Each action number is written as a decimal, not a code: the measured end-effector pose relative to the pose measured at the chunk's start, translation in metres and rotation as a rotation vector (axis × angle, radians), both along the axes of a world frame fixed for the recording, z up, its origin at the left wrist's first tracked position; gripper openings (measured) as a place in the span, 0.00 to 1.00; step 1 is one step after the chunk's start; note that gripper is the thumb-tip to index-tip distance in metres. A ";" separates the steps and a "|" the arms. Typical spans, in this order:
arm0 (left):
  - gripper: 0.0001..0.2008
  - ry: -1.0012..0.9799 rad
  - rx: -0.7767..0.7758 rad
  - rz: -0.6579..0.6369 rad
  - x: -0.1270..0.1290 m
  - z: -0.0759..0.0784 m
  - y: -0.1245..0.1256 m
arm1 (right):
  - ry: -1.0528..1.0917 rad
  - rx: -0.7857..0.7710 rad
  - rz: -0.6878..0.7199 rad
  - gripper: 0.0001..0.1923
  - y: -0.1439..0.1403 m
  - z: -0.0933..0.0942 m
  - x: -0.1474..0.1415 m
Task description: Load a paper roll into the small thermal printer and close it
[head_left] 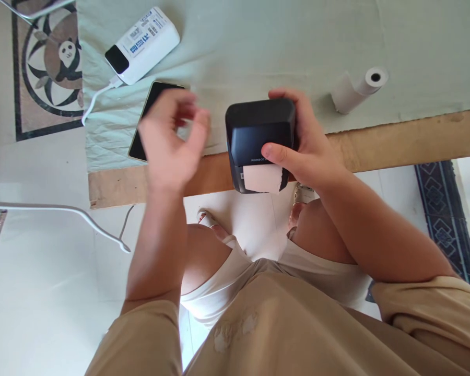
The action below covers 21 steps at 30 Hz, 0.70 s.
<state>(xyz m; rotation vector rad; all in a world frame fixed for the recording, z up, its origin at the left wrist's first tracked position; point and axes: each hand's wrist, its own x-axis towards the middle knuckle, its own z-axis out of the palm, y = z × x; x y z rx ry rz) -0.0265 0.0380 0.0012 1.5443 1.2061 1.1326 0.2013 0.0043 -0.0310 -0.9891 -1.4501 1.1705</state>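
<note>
My right hand grips a black portable receipt printer from its right side, the thumb lying across the front. A strip of white paper with a torn edge sticks out of the printer's near end. To the left of the printer, my left hand is raised and blurred by motion. Its fingers are bent, the thumb stands apart from them, and nothing shows between them. Partly covered by this hand, a dark-screened phone lies on the green cloth.
A white power bank with a white cable lies at the upper left of the green cloth. On the right stands a white paper roll with a loose end. The table's wooden edge runs before my knees.
</note>
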 end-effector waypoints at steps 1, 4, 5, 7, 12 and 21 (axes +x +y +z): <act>0.18 0.117 0.037 0.079 -0.011 0.001 0.007 | -0.004 -0.006 0.006 0.37 0.000 0.000 0.000; 0.23 0.368 -0.070 0.227 -0.040 -0.001 0.023 | -0.009 -0.024 0.014 0.36 -0.001 0.002 0.001; 0.26 0.438 -0.127 0.198 -0.047 -0.003 0.025 | -0.009 -0.027 0.012 0.36 -0.001 0.003 0.001; 0.28 0.519 -0.137 0.172 -0.054 -0.007 0.026 | -0.013 -0.035 0.008 0.36 -0.002 0.004 0.001; 0.24 0.580 0.010 0.148 -0.047 -0.014 0.022 | -0.016 -0.054 -0.001 0.37 -0.002 0.003 -0.001; 0.19 0.301 -0.006 0.131 -0.017 -0.017 0.005 | -0.023 -0.080 -0.010 0.37 -0.003 0.007 -0.001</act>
